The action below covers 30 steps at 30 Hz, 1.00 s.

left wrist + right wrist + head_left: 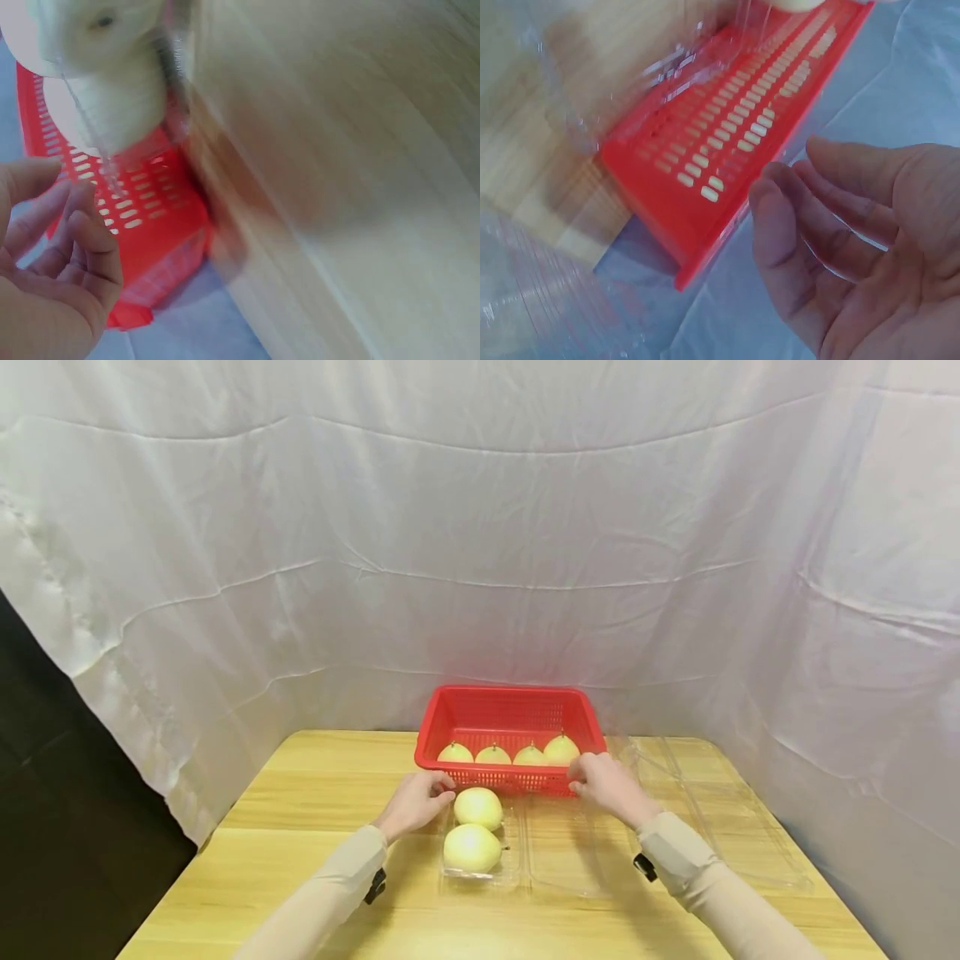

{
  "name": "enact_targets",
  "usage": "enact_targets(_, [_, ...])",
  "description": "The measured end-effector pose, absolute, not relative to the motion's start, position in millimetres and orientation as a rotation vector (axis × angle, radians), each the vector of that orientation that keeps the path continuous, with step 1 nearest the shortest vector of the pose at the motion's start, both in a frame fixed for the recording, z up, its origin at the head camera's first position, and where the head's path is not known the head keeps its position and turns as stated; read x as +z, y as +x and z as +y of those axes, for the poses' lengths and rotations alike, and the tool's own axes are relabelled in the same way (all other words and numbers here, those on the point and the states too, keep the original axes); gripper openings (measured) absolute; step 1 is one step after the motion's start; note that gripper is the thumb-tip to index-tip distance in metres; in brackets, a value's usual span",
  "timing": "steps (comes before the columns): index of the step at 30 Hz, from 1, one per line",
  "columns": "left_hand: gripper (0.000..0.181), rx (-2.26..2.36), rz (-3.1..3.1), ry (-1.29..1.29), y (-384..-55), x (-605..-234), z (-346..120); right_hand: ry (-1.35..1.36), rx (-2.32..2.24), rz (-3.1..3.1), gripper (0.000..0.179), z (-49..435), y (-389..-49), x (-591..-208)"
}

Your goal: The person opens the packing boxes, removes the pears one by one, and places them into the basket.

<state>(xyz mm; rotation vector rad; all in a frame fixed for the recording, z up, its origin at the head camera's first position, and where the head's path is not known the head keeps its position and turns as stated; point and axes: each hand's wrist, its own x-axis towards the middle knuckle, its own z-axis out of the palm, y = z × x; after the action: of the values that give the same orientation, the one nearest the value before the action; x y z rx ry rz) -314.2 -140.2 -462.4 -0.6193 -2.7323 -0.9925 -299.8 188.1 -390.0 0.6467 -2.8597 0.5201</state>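
Note:
Two pale yellow pears (472, 849) lie one behind the other in a clear plastic clamshell box (513, 864), its lid (564, 847) folded flat to the right. My left hand (418, 800) is at the box's back left, beside the far pear (478, 808). In the left wrist view its loosely bent fingers (97, 236) hold nothing. Behind the box stands a red perforated basket (513, 692), with several pears (531, 756) along its near side. By the basket's front right corner is my right hand (613, 787), loosely curved; no object shows in its grasp in the right wrist view.
More clear plastic packaging (720, 810) lies on the right of the wooden table (300, 827), partly beyond the right forearm. A pale cloth curtain (480, 527) hangs behind the table and along both sides.

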Motion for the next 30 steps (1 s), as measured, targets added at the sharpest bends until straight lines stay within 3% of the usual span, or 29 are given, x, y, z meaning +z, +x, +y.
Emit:
enact_targets(6, [0.014, -0.741, -2.739, -0.870, -306.7, -457.8, -131.1, 0.540, 0.346, -2.854, 0.009, 191.8, -313.3, -385.4])
enact_targets(16, [0.048, -0.390, -2.801, -1.121, -277.7, -445.8, -116.4, 0.486, 0.232, -2.904, 0.023, 194.2, -328.7, -390.2])
enact_targets(30, [0.057, -0.138, -2.879, -1.104, -264.4, -450.5, -105.1, 0.700, 0.186, -2.869, 0.025, 195.9, -337.9, -384.5])
